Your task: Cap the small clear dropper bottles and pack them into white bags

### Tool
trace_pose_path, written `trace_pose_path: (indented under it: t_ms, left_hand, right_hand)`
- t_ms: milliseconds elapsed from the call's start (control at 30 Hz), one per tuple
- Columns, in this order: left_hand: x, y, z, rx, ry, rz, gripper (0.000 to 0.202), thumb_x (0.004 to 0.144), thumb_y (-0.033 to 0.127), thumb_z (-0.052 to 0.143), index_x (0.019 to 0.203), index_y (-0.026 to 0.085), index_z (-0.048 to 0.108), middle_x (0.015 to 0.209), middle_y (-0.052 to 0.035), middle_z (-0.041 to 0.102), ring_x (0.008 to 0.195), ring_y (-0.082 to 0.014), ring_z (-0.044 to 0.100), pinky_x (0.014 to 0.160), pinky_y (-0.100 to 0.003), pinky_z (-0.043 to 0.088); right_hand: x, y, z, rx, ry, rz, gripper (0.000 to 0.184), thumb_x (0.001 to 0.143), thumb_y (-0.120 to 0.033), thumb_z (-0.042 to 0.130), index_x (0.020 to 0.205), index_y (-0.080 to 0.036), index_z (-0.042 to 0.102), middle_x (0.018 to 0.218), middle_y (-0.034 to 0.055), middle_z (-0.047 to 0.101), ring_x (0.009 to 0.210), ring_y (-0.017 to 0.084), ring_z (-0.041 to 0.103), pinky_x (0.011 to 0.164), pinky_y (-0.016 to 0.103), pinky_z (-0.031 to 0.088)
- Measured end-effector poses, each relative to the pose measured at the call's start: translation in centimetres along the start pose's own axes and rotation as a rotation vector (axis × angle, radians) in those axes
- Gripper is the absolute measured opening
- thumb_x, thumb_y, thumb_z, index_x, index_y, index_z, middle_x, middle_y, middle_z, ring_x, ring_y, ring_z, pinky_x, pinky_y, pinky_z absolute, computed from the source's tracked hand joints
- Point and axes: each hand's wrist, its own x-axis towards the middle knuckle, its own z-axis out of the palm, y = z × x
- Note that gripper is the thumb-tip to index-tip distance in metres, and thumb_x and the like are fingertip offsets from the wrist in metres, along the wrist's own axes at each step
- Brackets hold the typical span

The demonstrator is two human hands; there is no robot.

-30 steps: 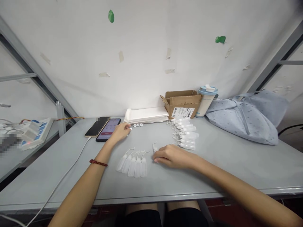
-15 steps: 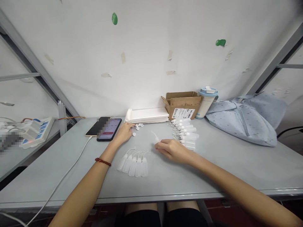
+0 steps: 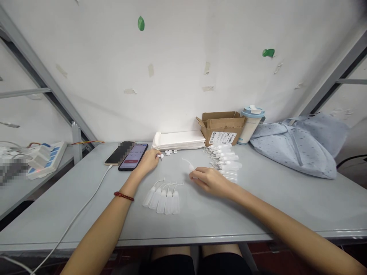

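Note:
My right hand (image 3: pixel 212 181) is closed around a small translucent plastic bottle (image 3: pixel 191 167); its top and thin white curved tail stick out past my fingertips, and the rest is hidden in my hand. My left hand (image 3: pixel 149 160) pinches a small white cap (image 3: pixel 161 156) at the fingertips. Just right of it lie several loose white caps (image 3: pixel 171 152). Nearer to me, several translucent bottles with curved tails (image 3: pixel 162 201) are fanned out flat on the table. Beyond my right hand, a row of capped bottles (image 3: pixel 228 157) lies with looped white tails pointing left.
At the back stand a stack of white envelopes (image 3: pixel 180 140), an open cardboard box (image 3: pixel 222 128) and a tumbler (image 3: pixel 249 128). A pale blue cloth bag (image 3: pixel 295 149) lies at the right. Two phones (image 3: pixel 132 158) and a white cable (image 3: pixel 83 206) are on the left.
My left hand has drawn a small white cap into its fingertips from beside the loose caps. My right hand keeps hold of the bottle, almost unmoved.

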Motion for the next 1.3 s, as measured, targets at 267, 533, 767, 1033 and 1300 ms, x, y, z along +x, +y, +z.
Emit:
trace_pose_path:
  t_ms: [267,533,767,1033,1300]
  left_hand:
    - [-0.6,2.6,-1.4,-0.366,0.107,-0.121,0.03,0.077,0.031,0.052,0.095,0.01,0.065,0.088,-0.0119,0.07,0.083,-0.0238,0.064,0.081,-0.035,0.047]
    - [-2.6,7.4,-2.6,-1.046,-0.39,-0.009,0.032,0.073,0.039,0.066,0.09,0.013,0.066,0.092,-0.0114,0.07,0.088,-0.0216,0.063,0.079,-0.034,0.048]
    - [-3.2,8.7,-1.7,-1.01,-0.403,0.049,0.031,0.075,0.043,0.062,0.087,0.015,0.067,0.089,-0.0077,0.067,0.087,-0.0192,0.059,0.075,-0.031,0.048]
    - [-3.2,8.6,-1.9,-0.999,-0.443,0.079,0.03,0.075,0.043,0.062,0.084,0.015,0.068,0.081,-0.0058,0.064,0.075,-0.0156,0.056,0.071,-0.029,0.046]
    - [-3.7,9.5,-2.6,-1.006,-0.427,0.06,0.03,0.07,0.042,0.068,0.084,0.016,0.067,0.083,-0.0057,0.064,0.077,-0.0172,0.057,0.079,-0.033,0.045]
  right_hand:
    - [0.0,0.1,-0.1,0.024,0.024,0.016,0.019,0.091,-0.019,0.04,0.094,-0.018,0.059,0.083,0.006,0.061,0.064,0.012,0.051,0.059,0.022,0.032]
    - [0.1,-0.2,-0.6,0.196,0.067,0.019,0.018,0.087,-0.013,0.041,0.092,-0.017,0.058,0.081,0.0044,0.062,0.065,0.012,0.051,0.063,0.023,0.037]
    - [0.0,-0.4,-0.9,0.249,0.009,0.014,0.024,0.082,-0.008,0.04,0.095,-0.017,0.059,0.082,0.0033,0.061,0.065,0.012,0.05,0.063,0.023,0.037]
    - [0.1,-0.2,-1.4,0.33,0.007,0.013,0.029,0.081,-0.007,0.035,0.091,-0.018,0.06,0.081,0.0028,0.059,0.068,0.013,0.048,0.067,0.026,0.037]
    - [0.3,0.4,-1.9,0.925,0.05,0.26,0.022,0.09,-0.027,0.036,0.093,-0.018,0.056,0.065,-0.0031,0.039,0.058,0.01,0.04,0.056,0.023,0.04]
